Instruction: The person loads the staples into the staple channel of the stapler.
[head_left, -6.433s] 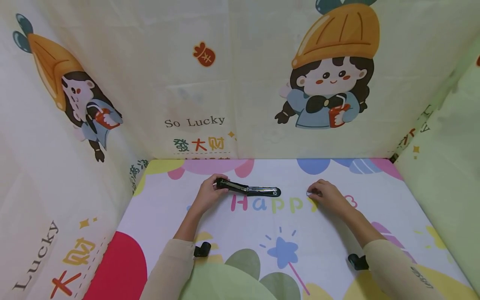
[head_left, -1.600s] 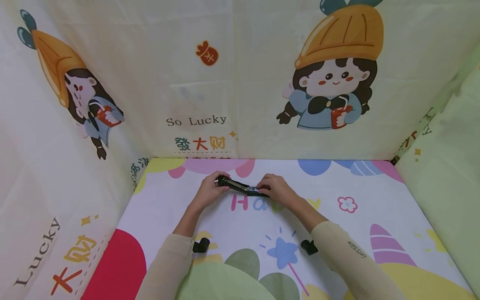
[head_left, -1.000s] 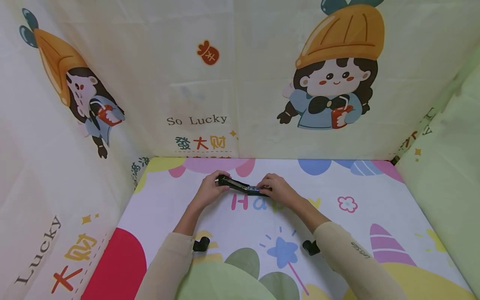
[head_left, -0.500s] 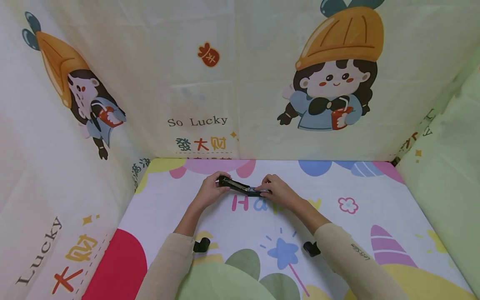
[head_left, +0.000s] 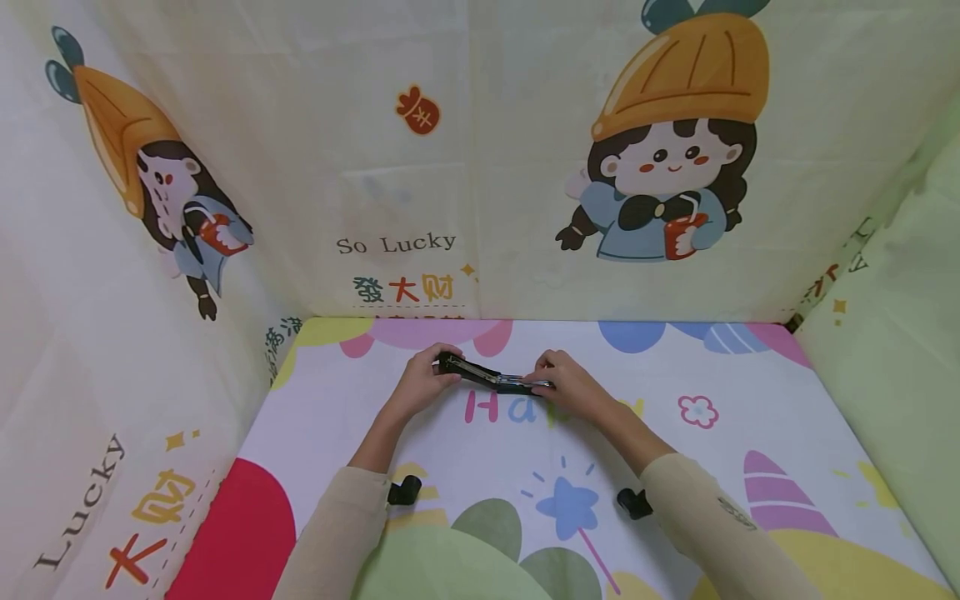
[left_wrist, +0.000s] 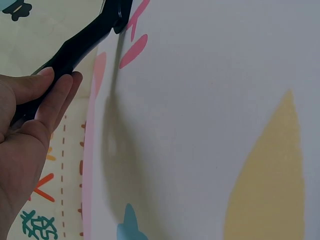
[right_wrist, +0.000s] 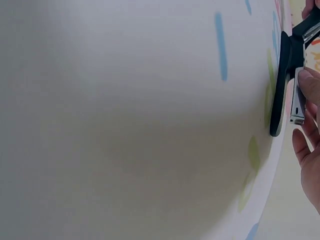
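A black stapler is spread wide open along its hinge over the printed word on the table. My left hand grips its raised black half, thumb on one side and fingers on the other, as the left wrist view also shows. In the right wrist view, my right hand pinches the silver metal staple channel between thumb and fingers. The channel stands tilted a little away from the black base, with a gap at its free end. In the head view the right fingers hide part of that end.
The tabletop wears a white cloth with colourful prints. Cream printed fabric rises at the back and both sides. Black camera mounts sit at the wrists.
Earlier my right hand was farther right, pinching a small pale piece; it then came to the stapler's open end. Over the last half second it has shifted slightly right. The left hand keeps its grip.
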